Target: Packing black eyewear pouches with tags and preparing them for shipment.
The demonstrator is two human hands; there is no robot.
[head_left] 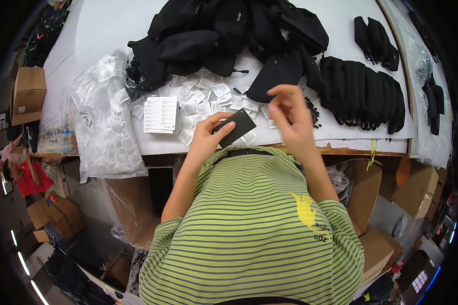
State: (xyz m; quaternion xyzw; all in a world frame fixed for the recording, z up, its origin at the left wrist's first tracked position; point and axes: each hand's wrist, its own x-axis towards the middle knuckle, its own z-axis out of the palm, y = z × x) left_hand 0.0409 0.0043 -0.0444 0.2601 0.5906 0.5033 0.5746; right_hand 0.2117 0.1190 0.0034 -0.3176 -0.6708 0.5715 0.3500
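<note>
Left hand (pixel 207 133): clamped on the piece, thumb on the upper face and fingers beneath; I take this as a grip near one end that leaves most of the face exposed.
Black flat piece (pixel 242 123): up off the table, just in front of the body, tilted so its far end points up and to the right; held there, I judge, to be easy to see and within reach of both hands.
Right hand (pixel 294 124): raised beside the piece, apart from it, fingers curled; it is blurred, so I cannot tell whether the fingertips are together or pinch something small.
White card stack (pixel 160 115): squared up near the table edge on the left, probably to keep it handy.
Loose white tags (pixel 204 95): strewn between stack and pouches, likely spread so single ones lift easily.
Clear plastic bag (pixel 107 119): full of similar tags, hanging partly over the edge at far left.
Black pouch heap (pixel 208 43): piled loosely at the back, beyond the tags.
Black pouch row (pixel 361 94): lined up on the right, neater than the heap, I suspect to keep them separate.
White table (pixel 104 28): under it all.
</note>
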